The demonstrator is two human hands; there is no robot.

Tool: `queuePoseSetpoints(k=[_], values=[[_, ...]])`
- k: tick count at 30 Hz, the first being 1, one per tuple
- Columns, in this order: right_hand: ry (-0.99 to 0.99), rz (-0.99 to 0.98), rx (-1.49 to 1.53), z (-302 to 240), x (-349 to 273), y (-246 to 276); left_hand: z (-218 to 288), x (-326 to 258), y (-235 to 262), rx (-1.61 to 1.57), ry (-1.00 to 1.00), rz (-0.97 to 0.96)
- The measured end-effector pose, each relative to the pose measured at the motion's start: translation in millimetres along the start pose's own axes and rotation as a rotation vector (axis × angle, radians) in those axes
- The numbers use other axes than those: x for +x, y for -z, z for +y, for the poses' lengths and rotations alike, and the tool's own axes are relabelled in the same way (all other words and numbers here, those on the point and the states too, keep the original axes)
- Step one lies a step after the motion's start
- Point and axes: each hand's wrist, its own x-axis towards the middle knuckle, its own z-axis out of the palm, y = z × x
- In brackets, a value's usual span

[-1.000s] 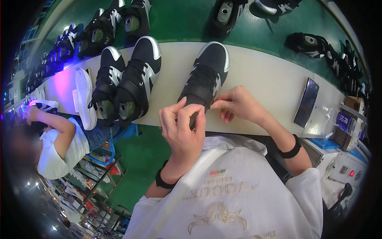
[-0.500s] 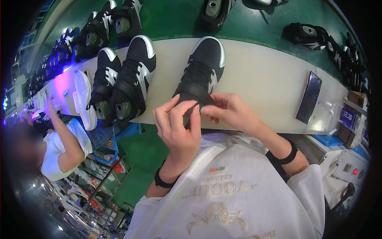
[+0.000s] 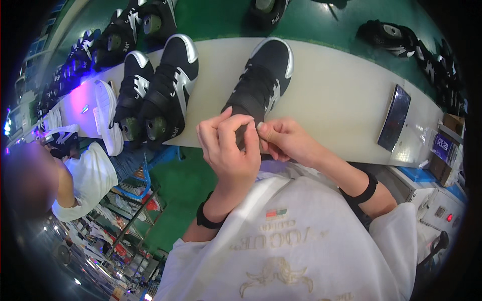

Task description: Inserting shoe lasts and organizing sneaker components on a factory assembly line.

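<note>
Two hands meet at the heel of a black high-top sneaker with silver toe cap (image 3: pixel 261 83), which lies on the pale bench (image 3: pixel 331 95) with its heel at the near edge, within easy reach. Left hand (image 3: pixel 228 148) curls its grip over the collar; right hand (image 3: pixel 283 140) pinches it beside. Two similar black sneakers (image 3: pixel 155 93) wait to the left.

A black high-top shoe with white trim (image 3: pixel 261 83) lies on the pale workbench, toe pointing away, its heel at the near edge.
</note>
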Motion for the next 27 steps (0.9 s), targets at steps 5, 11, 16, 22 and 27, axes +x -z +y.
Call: queuePoseSetpoints(k=[5,11,16,22,27], values=[[0.031,0.046,-0.372,-30,14,0,1,10,-7,0.009,0.076,0.135],[0.487,0.394,-0.785,-21,7,19,-17,109,-40,0.141,0.004,0.282],[0.455,0.492,-0.571,2,-16,44,33,195,-46,-0.209,-0.131,0.302],[0.552,0.505,-0.587,-1,-13,34,-16,223,-128,0.308,0.133,-0.633],[0.435,0.437,-0.217,1,-16,40,-25,245,-101,-0.012,0.395,-0.704]])
